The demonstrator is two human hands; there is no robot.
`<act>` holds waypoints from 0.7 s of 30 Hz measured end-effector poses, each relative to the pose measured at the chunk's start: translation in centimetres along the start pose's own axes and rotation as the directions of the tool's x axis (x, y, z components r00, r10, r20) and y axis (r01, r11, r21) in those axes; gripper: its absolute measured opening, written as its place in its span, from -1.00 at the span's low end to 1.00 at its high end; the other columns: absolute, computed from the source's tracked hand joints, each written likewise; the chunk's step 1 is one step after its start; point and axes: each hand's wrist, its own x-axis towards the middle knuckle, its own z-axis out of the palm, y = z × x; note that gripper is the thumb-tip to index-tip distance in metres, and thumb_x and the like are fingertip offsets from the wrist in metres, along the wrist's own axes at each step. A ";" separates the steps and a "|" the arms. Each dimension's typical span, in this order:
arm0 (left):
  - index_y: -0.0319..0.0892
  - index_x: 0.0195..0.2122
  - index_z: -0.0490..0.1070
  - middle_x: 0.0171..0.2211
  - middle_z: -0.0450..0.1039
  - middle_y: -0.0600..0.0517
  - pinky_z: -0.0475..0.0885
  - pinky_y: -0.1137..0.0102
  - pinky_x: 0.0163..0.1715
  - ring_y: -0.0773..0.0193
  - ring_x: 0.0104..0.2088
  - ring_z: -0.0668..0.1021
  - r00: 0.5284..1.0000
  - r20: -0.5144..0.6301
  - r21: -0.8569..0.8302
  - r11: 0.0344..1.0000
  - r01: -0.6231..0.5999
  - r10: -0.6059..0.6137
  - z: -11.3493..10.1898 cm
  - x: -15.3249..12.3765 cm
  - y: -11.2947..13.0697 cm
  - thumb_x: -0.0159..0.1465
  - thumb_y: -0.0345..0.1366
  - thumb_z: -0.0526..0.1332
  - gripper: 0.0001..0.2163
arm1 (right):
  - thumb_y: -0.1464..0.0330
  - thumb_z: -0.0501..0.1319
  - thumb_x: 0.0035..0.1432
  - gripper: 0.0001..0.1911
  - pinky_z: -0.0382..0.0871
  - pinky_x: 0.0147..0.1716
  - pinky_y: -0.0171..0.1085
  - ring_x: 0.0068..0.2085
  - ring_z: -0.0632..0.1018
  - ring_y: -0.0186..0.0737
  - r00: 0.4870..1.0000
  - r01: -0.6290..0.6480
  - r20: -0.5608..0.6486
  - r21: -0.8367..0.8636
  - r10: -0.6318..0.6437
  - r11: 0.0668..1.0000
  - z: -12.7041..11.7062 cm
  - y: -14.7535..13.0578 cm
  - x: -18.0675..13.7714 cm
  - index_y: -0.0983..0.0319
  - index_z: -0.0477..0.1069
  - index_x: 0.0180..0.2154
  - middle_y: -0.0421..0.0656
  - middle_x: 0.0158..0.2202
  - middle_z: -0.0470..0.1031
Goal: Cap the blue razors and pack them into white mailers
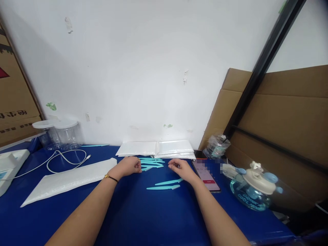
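Note:
Several light blue plastic knives lie in a small heap on the blue table, in front of a stack of white padded envelopes. My left hand rests at the heap's left side with fingers curled, touching the knives; what it grips, if anything, is hidden. My right hand lies just right of the heap, fingers loosely curled and apart, holding nothing I can see. Two more blue knives lie side by side below my right hand.
A long white padded envelope lies at left beside a white cable and clear lidded jars. A phone, a crumpled plastic bag and a blue water bottle sit at right. Cardboard leans behind.

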 end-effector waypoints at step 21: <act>-0.10 -0.41 0.44 -0.44 0.48 0.10 0.23 0.44 -0.32 0.29 -0.36 0.48 0.958 -0.190 0.021 0.976 -0.217 0.217 2.5 2.4 3.3 0.18 -0.15 0.15 -0.83 | 0.19 0.30 -0.12 -0.73 0.33 -0.50 -0.35 -0.51 0.50 -0.31 0.985 -0.167 0.031 0.446 0.171 0.879 1.5 -0.6 1.1 0.28 0.43 -0.44 -0.18 -0.53 0.48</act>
